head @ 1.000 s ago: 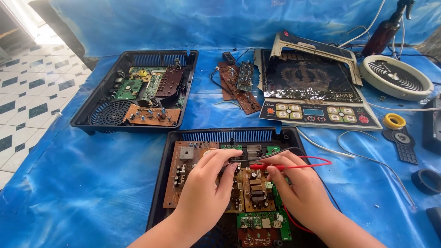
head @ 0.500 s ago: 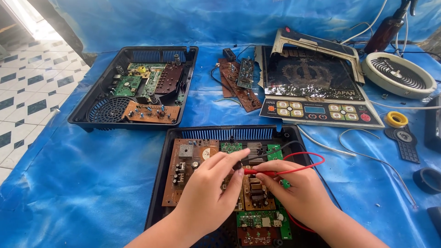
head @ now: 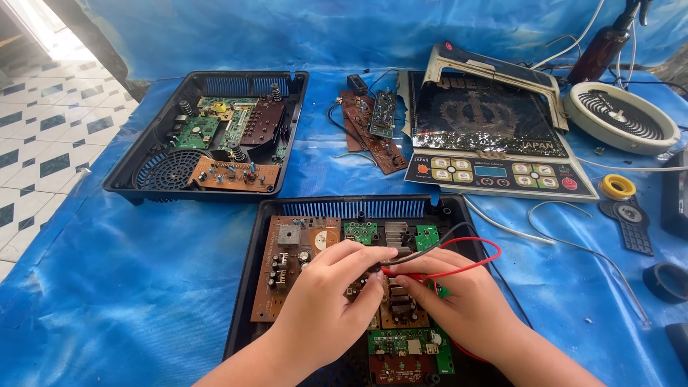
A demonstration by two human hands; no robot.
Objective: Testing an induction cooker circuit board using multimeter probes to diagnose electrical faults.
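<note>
— Blue-covered surface (head: pixel 129 287): what is seen near the front edge?
— Open black casing (head: pixel 459 215); brown circuit board (head: pixel 287 265) inside. Black probe pinched by left hand (head: pixel 326 308), red probe (head: pixel 416 274) by right hand (head: pixel 459 301).

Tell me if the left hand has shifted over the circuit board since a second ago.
Yes. The left hand has slid slightly right across the brown circuit board.

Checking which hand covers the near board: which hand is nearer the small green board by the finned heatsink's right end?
Right. The right hand lies just below the small green board; the left hand sits further off, down and to its left.
</note>
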